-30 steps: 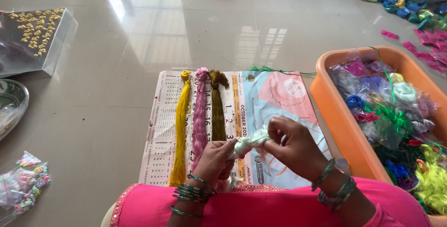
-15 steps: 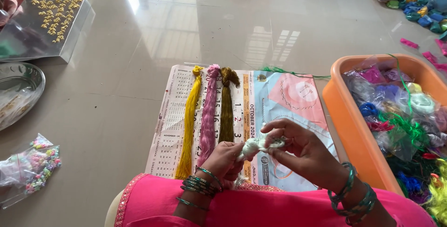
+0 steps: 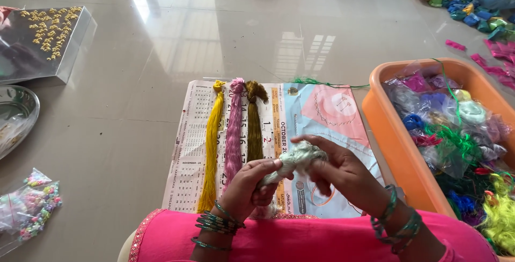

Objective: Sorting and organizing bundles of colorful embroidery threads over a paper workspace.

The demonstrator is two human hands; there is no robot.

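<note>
Seen from above, a person in a pink garment works a pale green bundle of thread, held just above the near edge of a printed calendar sheet on the floor; the left hand pinches the bundle's lower end between thumb and curled fingers; the right hand has its fingers loosely spread, fingertips teasing the fluffy top; a firm pinch below and light, even pulls above would likely keep the strands from knotting; on the sheet's left half lie three skeins side by side, yellow, pink and olive; right of the sheet stands an orange tub of bagged coloured threads; left of the sheet lie a clear bag of beads and a steel dish; beyond those, a clear box of gold pieces.
</note>
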